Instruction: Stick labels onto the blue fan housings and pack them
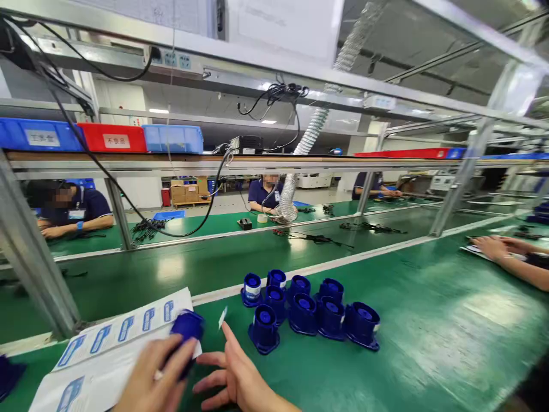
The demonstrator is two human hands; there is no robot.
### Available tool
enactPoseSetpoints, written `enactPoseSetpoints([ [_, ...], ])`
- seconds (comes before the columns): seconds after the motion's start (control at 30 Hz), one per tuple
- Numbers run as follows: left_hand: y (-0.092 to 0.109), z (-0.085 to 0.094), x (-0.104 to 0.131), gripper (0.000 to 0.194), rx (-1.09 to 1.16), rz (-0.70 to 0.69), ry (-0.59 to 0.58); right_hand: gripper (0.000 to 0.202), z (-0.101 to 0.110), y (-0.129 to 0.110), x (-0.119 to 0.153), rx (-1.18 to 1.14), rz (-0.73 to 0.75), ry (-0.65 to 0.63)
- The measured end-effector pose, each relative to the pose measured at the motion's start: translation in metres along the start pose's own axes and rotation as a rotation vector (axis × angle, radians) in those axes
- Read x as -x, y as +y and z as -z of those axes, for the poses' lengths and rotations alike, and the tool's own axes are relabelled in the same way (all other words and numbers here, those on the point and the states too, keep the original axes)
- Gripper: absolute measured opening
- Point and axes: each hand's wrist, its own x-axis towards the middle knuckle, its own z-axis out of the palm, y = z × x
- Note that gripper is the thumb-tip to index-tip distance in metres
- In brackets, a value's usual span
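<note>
My left hand (156, 372), blurred by motion, is closed around a dark blue round plastic part (189, 326) above the label sheets. To its right, my right hand (240, 369) has its fingers spread, and a small label (222, 317) clings to the tip of its index finger. Beneath the left hand lie white label sheets (115, 346) with blue printed labels in rows. Several more blue plastic parts (303, 313), short cylinders on flat flanged bases, stand upright in a group right of my hands. Some carry a white label on the side.
Another blue item (9, 375) sits at the left edge. A metal frame post (38, 246) rises at left, and a shelf overhead holds blue and red bins (112, 138). A black cable (107, 177) hangs down. A co-worker's hands (493, 247) rest at right; other people sit across.
</note>
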Motion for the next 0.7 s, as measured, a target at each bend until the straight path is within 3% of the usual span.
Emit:
enactPoseSetpoints([
  [0.03, 0.019, -0.016, 0.009, 0.082, 0.028, -0.066, -0.051, 0.124, 0.0, -0.001, 0.003, -0.029, -0.004, 0.009],
  [0.1, 0.039, -0.039, 0.028, 0.081, 0.123, -0.149, -0.125, 0.109, 0.004, -0.004, 0.009, 0.021, 0.025, 0.054],
  [0.2, 0.037, -0.052, 0.049, 0.088, 0.279, 0.007, -0.08, 0.092, 0.012, -0.01, 0.016, 0.233, 0.103, 0.124],
  [0.3, 0.029, -0.054, 0.054, 0.108, 0.53, 0.262, -0.103, 0.081, 0.012, -0.013, 0.022, 0.461, 0.218, 0.12],
  [0.47, 0.039, -0.05, 0.041, 0.092, 1.101, 0.551, -0.369, 0.083, 0.005, -0.02, 0.031, 0.654, 0.265, 0.103],
  [0.57, 0.047, -0.043, 0.032, 0.094, 1.359, 0.652, -0.356, 0.084, 0.012, -0.021, 0.035, 0.672, 0.315, 0.188],
  [0.7, 0.048, -0.042, 0.028, 0.096, 1.504, 0.693, -0.32, 0.118, 0.024, -0.018, 0.033, 0.713, 0.355, 0.019],
])
